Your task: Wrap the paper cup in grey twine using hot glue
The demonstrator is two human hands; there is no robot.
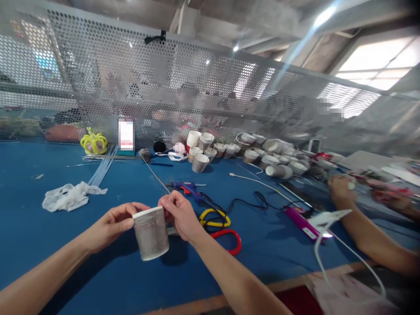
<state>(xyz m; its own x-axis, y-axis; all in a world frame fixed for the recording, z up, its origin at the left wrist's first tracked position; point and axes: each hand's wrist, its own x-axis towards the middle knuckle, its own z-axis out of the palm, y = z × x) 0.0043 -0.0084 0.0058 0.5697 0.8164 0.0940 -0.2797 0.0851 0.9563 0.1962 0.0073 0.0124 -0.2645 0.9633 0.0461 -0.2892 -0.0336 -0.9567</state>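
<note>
My left hand (114, 223) is closed on the rim of a small greyish cup (151, 236) with a white edge, its thumb on the outside. The cup is upright, slightly tilted, above the blue table. At the rim's right side my right hand (180, 214) pinches a thin grey cord (155, 174), which runs back to a small grey bundle (145, 154). Whether the cord is fastened to the cup is hidden by my fingers. Just right of my right hand lie scissors with a yellow handle (215, 217) and a red handle (235, 245). Behind it rests a blue glue gun (190, 188).
Several similar cups (200, 162) stand in groups at the back. White lace (67, 197) lies left, near a phone (126, 135) and a yellow wrapped ball (94, 142). A purple device (303, 224) with cables lies right, beside a co-worker's arm (364, 232).
</note>
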